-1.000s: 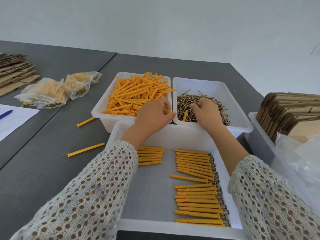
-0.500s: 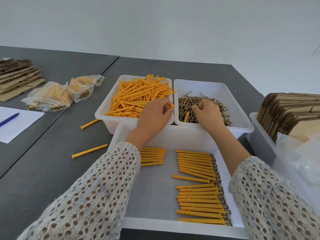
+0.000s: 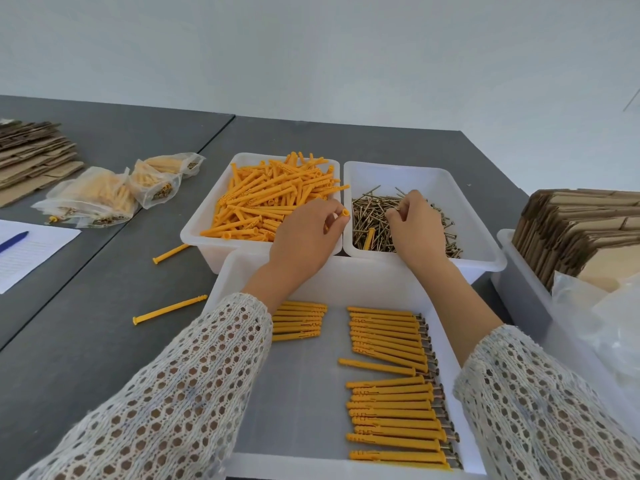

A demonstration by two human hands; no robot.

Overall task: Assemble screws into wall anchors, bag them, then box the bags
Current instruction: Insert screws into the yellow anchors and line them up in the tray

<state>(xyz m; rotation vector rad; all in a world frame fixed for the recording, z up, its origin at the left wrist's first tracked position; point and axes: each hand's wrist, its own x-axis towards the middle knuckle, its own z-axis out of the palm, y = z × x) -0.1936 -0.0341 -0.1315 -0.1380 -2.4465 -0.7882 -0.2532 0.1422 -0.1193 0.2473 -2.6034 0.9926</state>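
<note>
My left hand (image 3: 304, 237) pinches an orange wall anchor (image 3: 344, 213), its open end showing at my fingertips above the rim between two white bins. The left bin (image 3: 207, 223) is heaped with loose orange anchors (image 3: 273, 199). The right bin (image 3: 429, 174) holds a pile of brass screws (image 3: 372, 209). My right hand (image 3: 415, 223) lies curled over that pile, fingertips pinching among the screws; what it holds is hidden. In the near white tray (image 3: 294, 393) lie rows of assembled anchors (image 3: 391, 375) with screw heads at their right ends.
Two loose anchors (image 3: 169, 309) lie on the grey table left of the tray. Filled plastic bags (image 3: 104, 195) sit at the left with flat cardboard (image 3: 31, 157) behind them. A sheet of paper with a blue pen (image 3: 14, 241) is at far left. Folded cartons (image 3: 581, 230) and empty bags (image 3: 606, 317) stand at right.
My left hand has lifted an anchor out of the left bin and turned its end toward the screw bin. My right hand has slid a little farther into the screws.
</note>
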